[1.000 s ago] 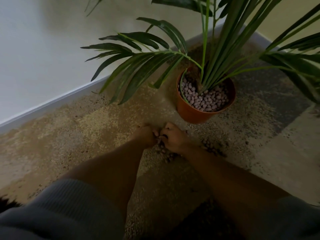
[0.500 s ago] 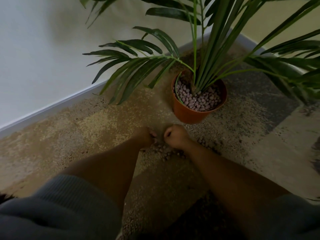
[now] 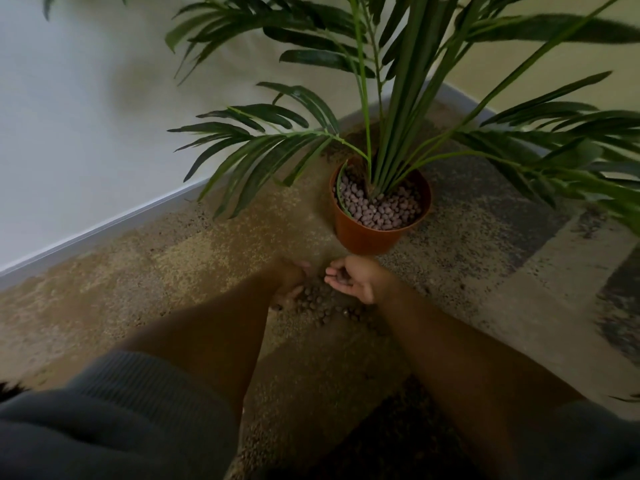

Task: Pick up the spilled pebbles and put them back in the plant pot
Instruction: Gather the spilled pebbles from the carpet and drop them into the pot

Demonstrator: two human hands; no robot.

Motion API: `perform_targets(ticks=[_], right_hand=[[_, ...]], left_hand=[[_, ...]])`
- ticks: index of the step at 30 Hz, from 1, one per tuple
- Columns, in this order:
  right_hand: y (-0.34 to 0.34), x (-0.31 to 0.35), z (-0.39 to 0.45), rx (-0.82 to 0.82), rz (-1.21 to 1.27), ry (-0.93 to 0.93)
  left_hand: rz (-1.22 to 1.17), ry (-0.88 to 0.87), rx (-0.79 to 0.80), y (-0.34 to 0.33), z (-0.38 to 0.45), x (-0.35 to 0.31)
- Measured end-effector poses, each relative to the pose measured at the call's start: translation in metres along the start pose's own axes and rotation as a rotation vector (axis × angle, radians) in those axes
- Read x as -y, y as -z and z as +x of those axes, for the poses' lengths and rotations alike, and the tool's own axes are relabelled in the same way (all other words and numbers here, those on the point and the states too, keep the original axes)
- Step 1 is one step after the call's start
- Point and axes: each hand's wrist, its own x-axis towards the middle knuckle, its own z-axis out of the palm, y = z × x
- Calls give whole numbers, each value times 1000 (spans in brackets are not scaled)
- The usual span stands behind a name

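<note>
An orange plant pot (image 3: pixel 363 239) with a green palm stands on the carpet, filled with pale pebbles (image 3: pixel 381 213). Just in front of it lies a small pile of spilled brown pebbles (image 3: pixel 323 308). My right hand (image 3: pixel 355 280) hovers over the pile, palm turned up and cupped, with a few pebbles in it. My left hand (image 3: pixel 289 280) rests on the left edge of the pile with its fingers curled down into the pebbles; what it holds is hidden.
Long palm leaves (image 3: pixel 263 154) hang low over the carpet to the left and right of the pot. A white wall and skirting board (image 3: pixel 104 226) run behind. The patterned carpet (image 3: pixel 502 271) spreads all around.
My right hand has turned from a fist, knuckles up, to a cupped palm facing up with pebbles in it. The two hands have drawn slightly apart. The camera has tilted up a little.
</note>
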Motion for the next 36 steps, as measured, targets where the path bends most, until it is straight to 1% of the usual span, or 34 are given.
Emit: perform_targets(ticks=[3, 5, 8, 11, 13, 15, 18, 22, 24, 29, 34, 36], right_hand=[[-5, 12, -10, 29, 135, 38], [-9, 22, -19, 65, 230, 75], [-15, 43, -37, 111, 376, 171], [-13, 64, -54, 78, 572, 297], [-6, 75, -58, 11, 653, 357], [2, 83, -62, -36, 667, 390], [10, 85, -69, -99, 608, 394], [17, 83, -82, -164, 577, 405], [17, 82, -82, -170, 578, 405], [3, 72, -86, -110, 541, 400], [1, 68, -79, -170, 638, 449], [4, 67, -76, -190, 668, 463]], left_hand=[[-347, 41, 55, -7, -11, -14], [-520, 57, 110, -9, -13, -24], [-720, 23, 156, -11, -20, -45], [-841, -71, 218, -17, -37, -75], [-853, -131, 220, -22, -46, -93], [-822, -147, 211, -28, -49, -108], [-757, -130, 206, -34, -51, -117], [-751, -140, 215, -33, -53, -117], [-761, -155, 215, -29, -53, -114], [-745, -191, 225, -24, -51, -110], [-563, -218, 284, -35, -52, -122], [-539, -219, 281, -37, -52, -124]])
